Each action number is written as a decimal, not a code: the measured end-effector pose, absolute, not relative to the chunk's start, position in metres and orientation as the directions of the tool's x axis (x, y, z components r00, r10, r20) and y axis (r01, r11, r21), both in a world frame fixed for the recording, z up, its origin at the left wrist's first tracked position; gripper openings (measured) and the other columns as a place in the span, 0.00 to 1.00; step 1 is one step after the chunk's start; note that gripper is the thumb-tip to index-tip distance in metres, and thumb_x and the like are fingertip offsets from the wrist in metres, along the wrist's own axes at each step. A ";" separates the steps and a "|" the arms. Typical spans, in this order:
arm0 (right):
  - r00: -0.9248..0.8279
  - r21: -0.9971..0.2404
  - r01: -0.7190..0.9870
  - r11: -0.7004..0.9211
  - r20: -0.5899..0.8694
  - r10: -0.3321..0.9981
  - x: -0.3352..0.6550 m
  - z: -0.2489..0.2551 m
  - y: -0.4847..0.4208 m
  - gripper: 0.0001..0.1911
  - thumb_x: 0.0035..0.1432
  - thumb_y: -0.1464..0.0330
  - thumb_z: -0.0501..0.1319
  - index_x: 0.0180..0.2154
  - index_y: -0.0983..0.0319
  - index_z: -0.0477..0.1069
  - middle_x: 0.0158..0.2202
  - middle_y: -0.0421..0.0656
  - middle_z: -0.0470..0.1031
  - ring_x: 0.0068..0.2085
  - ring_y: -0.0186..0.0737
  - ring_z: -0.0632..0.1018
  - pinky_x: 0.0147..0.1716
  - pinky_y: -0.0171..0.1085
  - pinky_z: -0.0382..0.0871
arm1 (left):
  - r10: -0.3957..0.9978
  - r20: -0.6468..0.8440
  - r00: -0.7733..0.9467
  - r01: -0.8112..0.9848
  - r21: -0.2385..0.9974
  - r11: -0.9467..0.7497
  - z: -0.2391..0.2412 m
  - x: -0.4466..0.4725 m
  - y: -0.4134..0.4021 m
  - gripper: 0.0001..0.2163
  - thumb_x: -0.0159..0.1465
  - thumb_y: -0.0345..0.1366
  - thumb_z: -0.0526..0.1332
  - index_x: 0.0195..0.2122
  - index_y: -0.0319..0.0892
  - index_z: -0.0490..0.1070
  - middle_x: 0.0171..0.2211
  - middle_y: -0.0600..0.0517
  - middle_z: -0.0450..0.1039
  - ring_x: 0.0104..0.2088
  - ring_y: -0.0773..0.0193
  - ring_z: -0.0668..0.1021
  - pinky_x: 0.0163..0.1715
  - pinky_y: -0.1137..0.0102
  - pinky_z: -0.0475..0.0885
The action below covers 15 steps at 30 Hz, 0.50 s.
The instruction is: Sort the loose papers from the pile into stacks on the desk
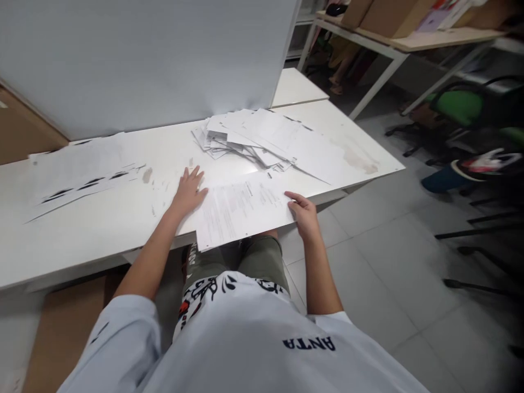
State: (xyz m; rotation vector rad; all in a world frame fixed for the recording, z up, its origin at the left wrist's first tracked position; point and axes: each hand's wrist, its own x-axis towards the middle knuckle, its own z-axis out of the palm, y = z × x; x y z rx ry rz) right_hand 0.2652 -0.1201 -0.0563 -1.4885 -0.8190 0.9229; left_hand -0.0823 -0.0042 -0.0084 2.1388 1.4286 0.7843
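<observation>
A printed sheet of paper (241, 210) lies at the front edge of the white table, its near part jutting out past the edge. My right hand (303, 213) pinches the sheet's right side between thumb and fingers. Flat on the tabletop, just left of the sheet, rests my left hand (189, 191) with its fingers spread and its thumb close to the paper's edge. Behind the sheet is a messy pile of papers (254, 136). Farther left lie more printed sheets (82, 169) with dark marks along their edges.
A tall white panel (143, 60) stands along the back of the table (123, 229). A cardboard box (24, 128) is at the far left. To the right are a blue bin (442, 179), a green chair (458, 106) and another table (368, 41) bearing boxes.
</observation>
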 end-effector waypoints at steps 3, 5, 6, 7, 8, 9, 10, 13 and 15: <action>0.462 -0.996 -0.002 -0.089 -0.080 0.883 0.262 -0.060 -0.117 0.23 0.42 0.62 0.61 0.42 0.60 0.79 0.35 0.42 0.79 0.33 0.39 0.74 0.34 0.39 0.70 | 0.927 0.225 0.301 0.655 0.658 -0.372 -0.026 -0.084 0.006 0.23 0.59 0.42 0.64 0.55 0.44 0.72 0.70 0.43 0.55 0.72 0.40 0.43 0.68 0.44 0.37; 0.475 -0.997 0.004 -0.076 -0.065 0.878 0.259 -0.061 -0.118 0.22 0.43 0.62 0.61 0.43 0.60 0.78 0.39 0.43 0.80 0.36 0.41 0.75 0.37 0.40 0.71 | 0.918 0.264 0.296 0.631 0.668 -0.395 -0.031 -0.085 0.008 0.22 0.60 0.43 0.64 0.56 0.47 0.72 0.69 0.45 0.56 0.73 0.42 0.43 0.69 0.44 0.36; 0.483 -0.997 0.011 -0.078 -0.063 0.873 0.258 -0.061 -0.119 0.22 0.44 0.63 0.60 0.43 0.60 0.78 0.39 0.43 0.80 0.37 0.41 0.75 0.37 0.40 0.72 | 0.912 0.277 0.303 0.619 0.670 -0.409 -0.031 -0.085 0.008 0.23 0.60 0.44 0.63 0.57 0.47 0.71 0.69 0.45 0.56 0.73 0.42 0.44 0.69 0.44 0.37; 0.492 -0.996 0.021 -0.081 -0.060 0.869 0.256 -0.059 -0.122 0.21 0.46 0.63 0.60 0.43 0.59 0.78 0.38 0.43 0.79 0.37 0.42 0.75 0.37 0.41 0.72 | 0.905 0.288 0.314 0.611 0.667 -0.425 -0.030 -0.085 0.007 0.23 0.61 0.45 0.63 0.58 0.48 0.70 0.69 0.45 0.56 0.72 0.41 0.45 0.69 0.43 0.38; 0.495 -0.996 0.042 -0.078 -0.047 0.867 0.255 -0.056 -0.126 0.20 0.48 0.64 0.59 0.44 0.59 0.78 0.38 0.43 0.79 0.36 0.42 0.75 0.37 0.41 0.73 | 0.896 0.301 0.327 0.612 0.655 -0.444 -0.028 -0.084 0.006 0.24 0.63 0.45 0.62 0.60 0.48 0.68 0.70 0.46 0.55 0.72 0.40 0.45 0.69 0.42 0.39; 0.491 -0.995 0.078 -0.063 -0.016 0.871 0.254 -0.051 -0.130 0.19 0.50 0.64 0.58 0.44 0.59 0.77 0.40 0.43 0.79 0.36 0.42 0.75 0.38 0.42 0.73 | 0.887 0.315 0.339 0.618 0.636 -0.462 -0.025 -0.084 0.005 0.26 0.64 0.46 0.61 0.62 0.48 0.65 0.71 0.48 0.52 0.72 0.40 0.45 0.69 0.42 0.39; 0.476 -0.991 0.133 -0.030 0.037 0.878 0.252 -0.044 -0.135 0.18 0.52 0.64 0.58 0.45 0.58 0.77 0.42 0.44 0.78 0.37 0.42 0.76 0.39 0.43 0.74 | 0.879 0.330 0.343 0.626 0.617 -0.476 -0.023 -0.084 0.004 0.28 0.65 0.46 0.61 0.65 0.48 0.60 0.73 0.50 0.47 0.72 0.39 0.45 0.70 0.43 0.40; 0.362 -0.911 0.389 0.139 0.289 0.886 0.248 -0.011 -0.152 0.17 0.59 0.67 0.55 0.48 0.56 0.75 0.51 0.45 0.75 0.48 0.45 0.76 0.49 0.46 0.73 | 0.878 0.359 0.318 0.663 0.577 -0.476 -0.021 -0.084 0.002 0.37 0.66 0.45 0.60 0.72 0.52 0.44 0.74 0.57 0.33 0.72 0.40 0.44 0.71 0.46 0.42; 0.234 -0.811 0.534 0.239 0.414 0.880 0.245 0.019 -0.162 0.17 0.62 0.67 0.54 0.51 0.54 0.74 0.54 0.45 0.73 0.55 0.47 0.74 0.55 0.49 0.70 | 0.895 0.340 0.289 0.686 0.578 -0.441 -0.021 -0.084 0.001 0.40 0.65 0.44 0.62 0.73 0.51 0.40 0.74 0.55 0.32 0.72 0.42 0.45 0.71 0.47 0.44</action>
